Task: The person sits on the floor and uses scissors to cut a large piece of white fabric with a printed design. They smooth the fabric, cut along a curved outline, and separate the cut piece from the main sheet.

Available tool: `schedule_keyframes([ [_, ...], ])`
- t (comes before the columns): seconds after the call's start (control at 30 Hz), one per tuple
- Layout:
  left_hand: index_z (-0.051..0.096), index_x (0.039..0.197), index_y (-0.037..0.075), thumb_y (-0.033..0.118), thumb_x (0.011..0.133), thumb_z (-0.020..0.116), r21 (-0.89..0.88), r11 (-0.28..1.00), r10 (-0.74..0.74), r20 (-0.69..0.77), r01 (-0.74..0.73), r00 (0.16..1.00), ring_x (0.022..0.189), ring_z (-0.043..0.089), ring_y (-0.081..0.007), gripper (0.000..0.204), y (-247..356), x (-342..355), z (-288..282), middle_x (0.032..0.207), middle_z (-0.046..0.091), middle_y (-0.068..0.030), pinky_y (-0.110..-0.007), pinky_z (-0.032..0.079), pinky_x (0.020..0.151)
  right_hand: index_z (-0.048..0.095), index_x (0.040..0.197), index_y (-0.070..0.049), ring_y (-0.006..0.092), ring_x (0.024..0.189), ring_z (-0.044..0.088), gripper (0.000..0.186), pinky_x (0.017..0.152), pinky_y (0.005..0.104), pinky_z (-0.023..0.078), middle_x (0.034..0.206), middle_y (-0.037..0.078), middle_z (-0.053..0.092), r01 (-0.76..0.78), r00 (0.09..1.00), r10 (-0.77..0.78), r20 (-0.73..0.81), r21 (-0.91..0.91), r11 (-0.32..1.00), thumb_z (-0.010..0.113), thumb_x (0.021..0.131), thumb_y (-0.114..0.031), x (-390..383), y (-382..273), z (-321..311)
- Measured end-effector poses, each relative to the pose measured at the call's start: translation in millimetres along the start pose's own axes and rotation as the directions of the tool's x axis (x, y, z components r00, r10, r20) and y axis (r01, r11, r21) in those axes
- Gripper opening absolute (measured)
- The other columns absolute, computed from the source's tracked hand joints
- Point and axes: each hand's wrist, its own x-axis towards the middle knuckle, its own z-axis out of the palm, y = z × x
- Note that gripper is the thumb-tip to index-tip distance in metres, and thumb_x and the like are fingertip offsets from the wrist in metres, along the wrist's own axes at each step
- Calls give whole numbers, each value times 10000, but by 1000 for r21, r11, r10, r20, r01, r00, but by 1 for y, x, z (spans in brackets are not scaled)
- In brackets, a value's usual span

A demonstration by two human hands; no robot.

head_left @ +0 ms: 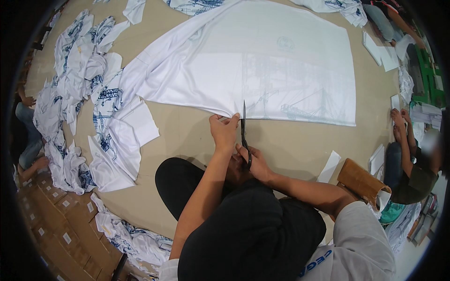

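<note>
A large white cloth with a faint pale print lies spread on the beige floor, its near edge in front of me. My left hand pinches that edge between thumb and fingers, just left of the scissors. Fingers of my right hand are wrapped round the handles of the dark scissors. The blades point away from me and reach over the cloth's near edge. Whether the lower blade lies under the cloth I cannot make out. To the left the cloth is bunched into folds.
Heaped white cloths with blue print lie at the left, beside brown cardboard boxes. White offcuts and a brown box are at the right. People sit at the left and right edges; one at the right handles something white.
</note>
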Motion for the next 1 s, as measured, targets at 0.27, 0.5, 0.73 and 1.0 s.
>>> schedule_keyframes([
  [0.27, 441, 1235, -94, 135, 888, 832, 12, 1000, 22, -9, -21, 1000, 759, 657, -172, 571, -2, 0, -1, 883, 671, -128, -284, 531, 668, 625, 935, -48, 115, 650, 618, 443, 610, 283, 492, 765, 9, 604, -24, 999, 24, -43, -18, 1000, 668, 1029, -479, -4, -9, 6],
  [0.5, 452, 1221, -91, 127, 887, 832, 54, 999, 8, -33, -6, 999, 747, 657, -169, 551, -4, 2, 1, 885, 670, -129, -289, 531, 650, 639, 950, -18, 111, 618, 607, 439, 565, 290, 489, 772, 21, 622, -26, 998, 25, -61, -7, 1000, 680, 1030, -448, -6, -8, 9],
  [0.73, 458, 1213, -89, 127, 884, 836, 46, 999, 2, -29, -1, 1000, 737, 655, -167, 546, -3, 3, 1, 895, 668, -130, -288, 532, 635, 634, 942, -13, 109, 610, 606, 443, 562, 288, 491, 770, 23, 621, -27, 996, 27, -84, -5, 1000, 684, 1029, -445, -9, -14, 11],
  [1.0, 463, 1222, -88, 135, 875, 847, 39, 999, -12, -37, 14, 999, 776, 666, -180, 563, -2, 2, 1, 921, 683, -143, -298, 544, 686, 626, 948, -33, 96, 647, 569, 408, 591, 277, 456, 735, 0, 572, 0, 995, 3, -104, 34, 999, 710, 1016, -426, 5, -4, 6],
])
